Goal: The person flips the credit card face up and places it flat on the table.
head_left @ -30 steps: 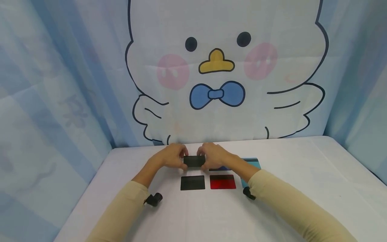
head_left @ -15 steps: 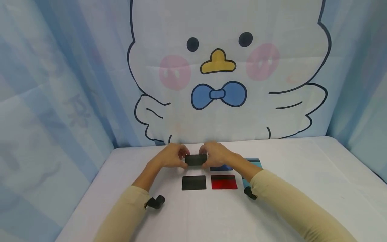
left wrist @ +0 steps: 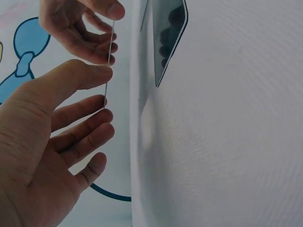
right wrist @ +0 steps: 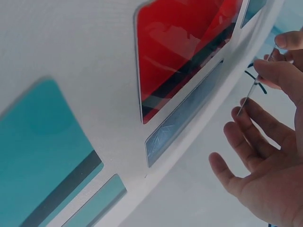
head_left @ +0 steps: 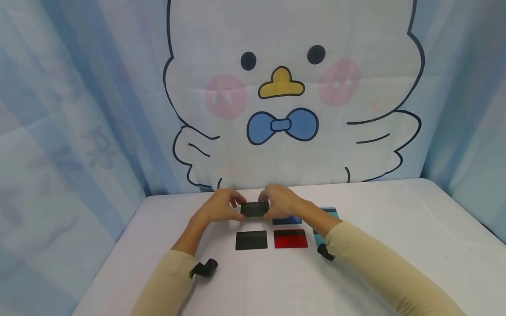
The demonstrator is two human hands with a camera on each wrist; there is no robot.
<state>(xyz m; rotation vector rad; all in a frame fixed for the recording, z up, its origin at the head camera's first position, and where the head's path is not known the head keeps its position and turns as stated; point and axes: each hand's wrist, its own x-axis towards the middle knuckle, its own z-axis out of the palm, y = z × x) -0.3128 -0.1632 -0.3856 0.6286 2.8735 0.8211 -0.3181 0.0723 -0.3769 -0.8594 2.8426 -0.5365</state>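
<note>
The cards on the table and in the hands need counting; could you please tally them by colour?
Black cards: 2
Red card: 1
Dark blue card: 1
Light blue cards: 2
Total: 6

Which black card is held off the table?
The far black card, pinched by the left hand and right hand; the near black card lies flat on the table.
</note>
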